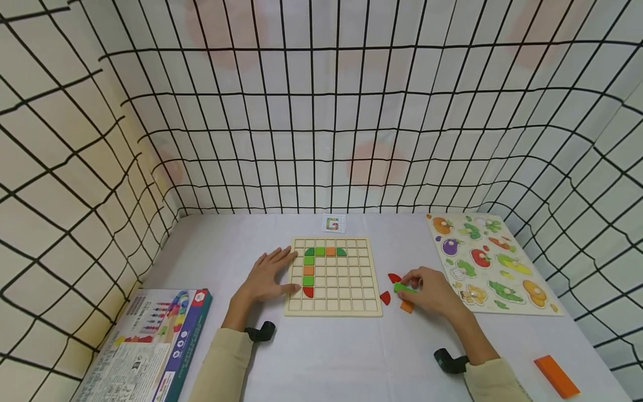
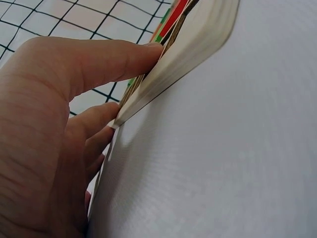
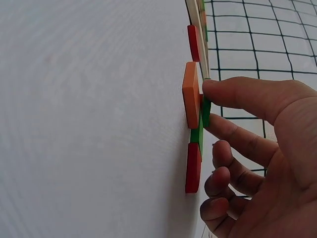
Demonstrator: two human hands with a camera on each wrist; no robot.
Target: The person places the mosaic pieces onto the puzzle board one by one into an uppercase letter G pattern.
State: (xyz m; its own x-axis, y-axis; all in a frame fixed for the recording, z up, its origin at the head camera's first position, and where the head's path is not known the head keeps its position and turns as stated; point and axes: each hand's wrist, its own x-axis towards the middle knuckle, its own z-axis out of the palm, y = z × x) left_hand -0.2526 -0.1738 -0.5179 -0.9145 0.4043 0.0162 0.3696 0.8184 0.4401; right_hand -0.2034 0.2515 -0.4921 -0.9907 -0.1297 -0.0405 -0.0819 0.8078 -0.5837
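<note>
A wooden grid board (image 1: 350,304) lies on the table, with green, orange and red pieces set along its upper row and left column. My left hand (image 1: 268,276) is spread at the board's left edge, with the thumb (image 2: 124,58) touching the rim in the left wrist view. To the right of the board, my right hand (image 1: 429,290) pinches a green block (image 3: 206,105) between thumb and forefinger. Around it lie an orange block (image 1: 407,306), red quarter-round pieces (image 1: 385,298) and another green block (image 3: 196,135), partly hidden in the head view.
Behind the board stands a small pattern card (image 1: 334,224) showing a G shape. A vegetable puzzle board (image 1: 494,265) lies at right, an orange bar (image 1: 556,376) at front right, and a toy box (image 1: 150,346) at left. Black wire mesh (image 1: 336,128) encloses the table's back and sides.
</note>
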